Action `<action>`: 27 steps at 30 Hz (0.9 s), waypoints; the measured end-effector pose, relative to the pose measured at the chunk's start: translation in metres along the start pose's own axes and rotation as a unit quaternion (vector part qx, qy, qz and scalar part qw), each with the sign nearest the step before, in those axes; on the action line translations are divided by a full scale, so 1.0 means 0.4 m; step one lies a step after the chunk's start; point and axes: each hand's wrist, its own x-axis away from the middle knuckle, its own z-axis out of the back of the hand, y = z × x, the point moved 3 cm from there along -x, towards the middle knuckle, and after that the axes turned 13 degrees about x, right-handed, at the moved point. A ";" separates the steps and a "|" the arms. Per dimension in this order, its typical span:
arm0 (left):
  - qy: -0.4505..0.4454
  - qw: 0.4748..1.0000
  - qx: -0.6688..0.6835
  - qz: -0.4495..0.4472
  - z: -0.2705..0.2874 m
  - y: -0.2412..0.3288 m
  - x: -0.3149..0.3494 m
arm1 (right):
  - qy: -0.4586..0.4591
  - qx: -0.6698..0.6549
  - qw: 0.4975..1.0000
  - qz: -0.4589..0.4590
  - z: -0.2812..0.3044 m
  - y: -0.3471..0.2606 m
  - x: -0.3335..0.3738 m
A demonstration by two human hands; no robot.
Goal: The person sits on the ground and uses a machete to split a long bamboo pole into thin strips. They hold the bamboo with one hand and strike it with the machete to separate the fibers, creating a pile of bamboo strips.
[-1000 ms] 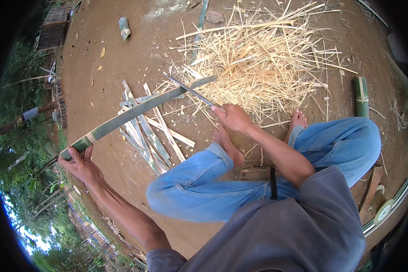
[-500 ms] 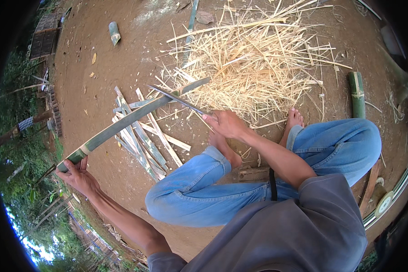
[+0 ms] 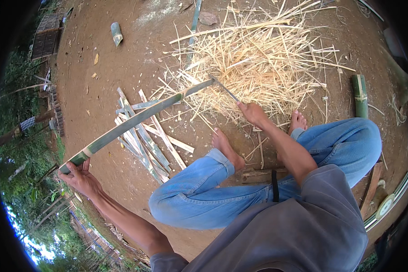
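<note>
A long green bamboo strip [image 3: 136,119] slants up from left to centre, over the ground. My left hand [image 3: 80,177] is closed around its lower left end, close to a pale node. In my right hand [image 3: 254,113] is a long-bladed knife [image 3: 226,89]; the fingers wrap its handle, which the hand mostly hides. The knife's blade meets the far end of the strip. Behind that end lies a heap of pale bamboo shavings [image 3: 258,59].
Several split bamboo strips [image 3: 145,136] lie crossed on the ground left of my knee. A short bamboo piece [image 3: 116,34] is at the far left. Another green bamboo section [image 3: 360,96] is beyond my right knee. A wooden block [image 3: 260,175] is beneath my legs.
My right hand has moved right and slightly up, sliding the knife from partway along the strip to its far end. My left hand keeps its hold, almost still.
</note>
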 end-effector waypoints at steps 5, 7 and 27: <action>-0.041 0.999 0.012 -0.002 -0.011 0.012 -0.001 | 0.013 -0.042 0.992 0.115 -0.046 -0.182 0.089; -0.062 0.997 0.034 -0.011 -0.006 0.007 0.000 | -0.008 -0.003 0.977 0.212 0.000 -0.298 0.180; -0.118 0.989 0.087 -0.013 -0.033 0.024 0.047 | -0.143 -0.352 0.920 -0.100 -0.058 0.042 0.011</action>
